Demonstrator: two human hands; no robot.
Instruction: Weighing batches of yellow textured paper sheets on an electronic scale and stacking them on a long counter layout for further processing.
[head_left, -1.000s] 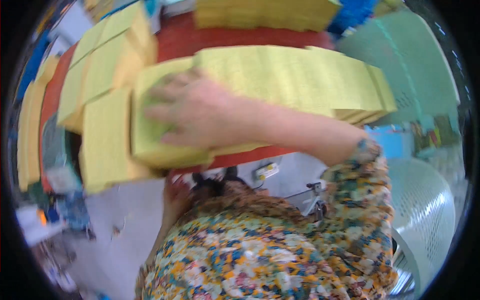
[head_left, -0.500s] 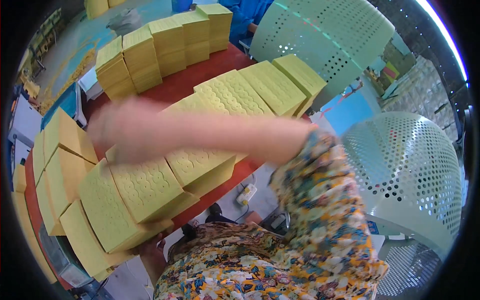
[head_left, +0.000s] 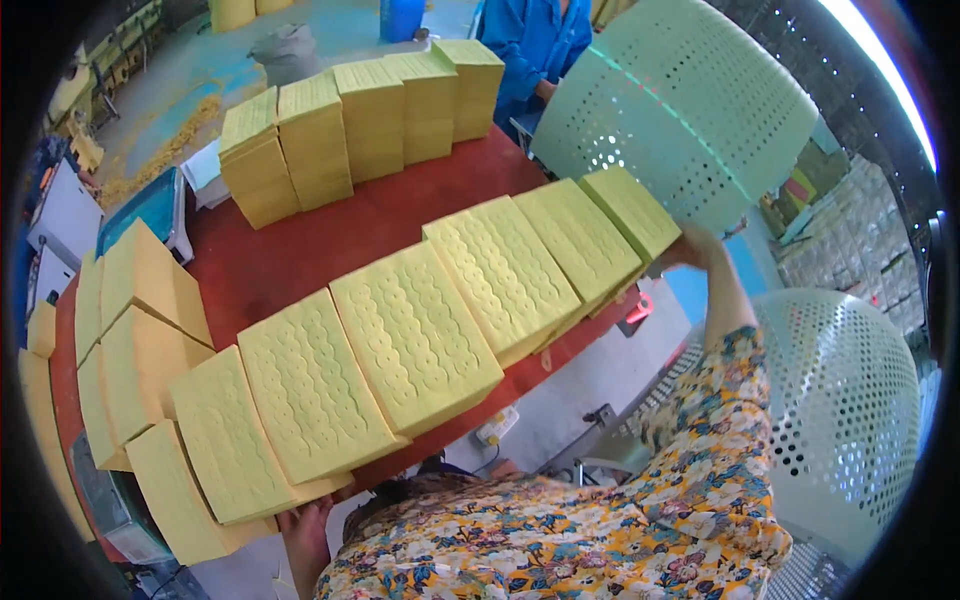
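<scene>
Across the red table runs a slanting row of yellow paper stacks (head_left: 415, 325), their tops embossed with wavy lines of small rounds. At the row's right end, my right hand (head_left: 685, 248) rests against the near side of the last paper stack (head_left: 630, 212). The edge of that stack hides its fingertips. My left hand (head_left: 308, 525) touches the near lower edge of a paper stack (head_left: 228, 435) toward the row's left end. Its fingers stretch up against the paper, gripping nothing that I can see.
More yellow stacks (head_left: 370, 125) line the far side of the red table (head_left: 240, 265), and others (head_left: 145, 350) stand at its left. Perforated pale green guards (head_left: 680, 100) curve up at the right. A person in blue (head_left: 535, 50) is at the back.
My right forearm, blurred across the row before, has swung right to the row's end. The table and the row now show uncovered. My left hand stays at the near edge.
</scene>
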